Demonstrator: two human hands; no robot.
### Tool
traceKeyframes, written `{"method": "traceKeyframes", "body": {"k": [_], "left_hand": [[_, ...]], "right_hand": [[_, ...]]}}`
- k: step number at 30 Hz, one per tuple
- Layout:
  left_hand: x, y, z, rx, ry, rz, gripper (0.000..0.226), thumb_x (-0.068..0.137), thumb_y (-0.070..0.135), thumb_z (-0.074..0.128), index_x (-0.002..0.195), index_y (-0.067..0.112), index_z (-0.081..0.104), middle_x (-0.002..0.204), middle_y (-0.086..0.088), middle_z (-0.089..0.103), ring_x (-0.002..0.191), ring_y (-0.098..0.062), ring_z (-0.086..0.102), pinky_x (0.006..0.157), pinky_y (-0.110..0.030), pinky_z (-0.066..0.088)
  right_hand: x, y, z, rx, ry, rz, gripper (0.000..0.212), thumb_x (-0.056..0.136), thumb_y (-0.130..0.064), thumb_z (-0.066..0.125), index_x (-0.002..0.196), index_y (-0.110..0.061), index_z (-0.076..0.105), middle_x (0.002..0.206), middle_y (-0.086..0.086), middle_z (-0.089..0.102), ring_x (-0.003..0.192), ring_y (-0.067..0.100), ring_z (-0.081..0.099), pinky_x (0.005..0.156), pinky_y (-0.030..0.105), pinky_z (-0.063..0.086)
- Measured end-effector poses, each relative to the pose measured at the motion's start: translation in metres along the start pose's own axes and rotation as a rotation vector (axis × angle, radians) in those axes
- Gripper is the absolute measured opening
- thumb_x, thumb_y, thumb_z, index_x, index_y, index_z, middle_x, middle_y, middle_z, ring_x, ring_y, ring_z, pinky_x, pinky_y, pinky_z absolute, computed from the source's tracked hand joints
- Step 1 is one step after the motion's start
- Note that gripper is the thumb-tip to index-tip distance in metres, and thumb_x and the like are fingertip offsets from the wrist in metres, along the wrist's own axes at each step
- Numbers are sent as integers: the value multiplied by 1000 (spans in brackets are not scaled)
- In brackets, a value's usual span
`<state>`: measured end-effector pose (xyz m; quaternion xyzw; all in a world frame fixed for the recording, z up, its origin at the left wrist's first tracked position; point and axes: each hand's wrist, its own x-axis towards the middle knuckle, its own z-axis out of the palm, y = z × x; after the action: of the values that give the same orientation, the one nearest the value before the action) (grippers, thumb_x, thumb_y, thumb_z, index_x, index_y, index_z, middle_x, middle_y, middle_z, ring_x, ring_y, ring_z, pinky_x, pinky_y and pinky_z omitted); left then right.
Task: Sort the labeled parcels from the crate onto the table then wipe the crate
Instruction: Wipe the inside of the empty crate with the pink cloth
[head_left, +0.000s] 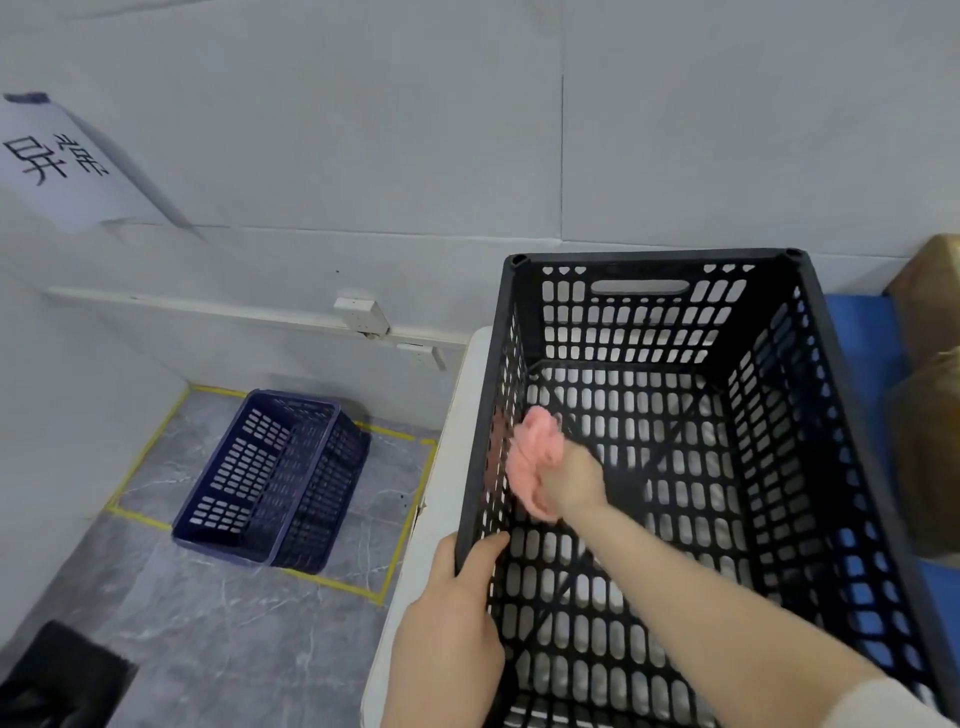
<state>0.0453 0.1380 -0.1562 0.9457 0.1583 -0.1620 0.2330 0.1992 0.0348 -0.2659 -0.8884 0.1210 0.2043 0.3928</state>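
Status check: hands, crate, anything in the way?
Left hand grips crate rim. Right hand holds cloth against the crate's inner left wall. Nothing else seen inside, nothing blocking the wipe.

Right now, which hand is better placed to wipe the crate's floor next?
Right. The right hand holds the cloth inside the crate, at its left wall. The left hand has no cloth; it grips the left rim, steadying the crate.
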Motion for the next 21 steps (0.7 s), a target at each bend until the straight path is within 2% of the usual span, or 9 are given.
{"method": "traceKeyframes", "body": {"k": [3, 6, 8, 11, 13, 14, 16, 18, 21], "left_hand": [[-2, -1, 0, 7, 4, 15, 68, 82, 1, 38, 128, 51, 36, 130, 19, 30, 84, -17, 58, 75, -33, 50], [-2, -1, 1, 7, 20, 42, 59, 80, -2, 39, 116, 45, 42, 119, 16, 33, 74, -17, 56, 68, -35, 49], [-1, -3, 1, 12, 35, 50, 58, 78, -3, 39, 114, 43, 44, 110, 14, 32, 68, -18, 52, 62, -34, 47], [-1, -5, 4, 19, 48, 69, 59, 76, -4, 39, 111, 42, 43, 111, 14, 33, 67, -19, 53, 60, -36, 48], [-2, -5, 4, 6, 57, 79, 58, 74, -5, 38, 106, 42, 41, 110, 16, 34, 67, -22, 55, 62, -40, 50], [-2, -4, 5, 5, 66, 88, 57, 74, -6, 38, 105, 42, 41, 109, 15, 35, 66, -23, 55, 61, -42, 50], [-2, -3, 4, 18, 69, 82, 59, 74, -6, 39, 109, 41, 45, 111, 13, 36, 65, -25, 54, 60, -42, 49], [-3, -1, 1, 39, 60, 72, 66, 75, -5, 40, 121, 43, 44, 121, 11, 36, 69, -26, 56, 62, -40, 49], [-8, 2, -4, -38, 69, 119, 82, 79, -1, 44, 142, 48, 23, 144, 12, 24, 80, -27, 61, 64, -39, 50]], "right_hand": [[-7, -38, -40, 377, 78, -231, 16, 96, -16, 50, 88, -14, 64, 79, 11, 65, 71, 18, 61, 66, 36, 55], [-26, -67, -51, 431, 223, -495, 31, 90, -16, 54, 73, -42, 60, 89, -3, 60, 66, -3, 59, 54, 11, 46], [-39, -67, -32, 366, 292, -573, 38, 89, -14, 56, 80, -51, 59, 97, -14, 54, 72, -11, 57, 56, 7, 44], [-46, -16, 14, 246, 246, -404, 15, 97, -19, 51, 107, -28, 59, 94, -8, 63, 66, -3, 60, 55, 11, 48], [-51, 23, 38, 207, 43, -319, 27, 100, -33, 45, 124, -29, 58, 87, -4, 67, 61, 16, 61, 50, 25, 51], [-49, 38, 44, 102, -10, -337, 29, 99, -34, 46, 126, -32, 58, 94, -2, 68, 71, 21, 64, 60, 30, 54], [-39, 42, 39, -123, -192, -337, 20, 96, -20, 50, 114, -21, 60, 103, -1, 64, 92, 23, 64, 81, 32, 54], [-26, 19, 12, -139, -315, -131, 9, 92, -10, 54, 97, -18, 55, 93, -2, 61, 81, 16, 64, 73, 25, 56], [-21, -12, -39, 154, -195, -117, 20, 91, -12, 57, 111, -13, 61, 96, 1, 63, 84, 15, 61, 83, 32, 55]]}}
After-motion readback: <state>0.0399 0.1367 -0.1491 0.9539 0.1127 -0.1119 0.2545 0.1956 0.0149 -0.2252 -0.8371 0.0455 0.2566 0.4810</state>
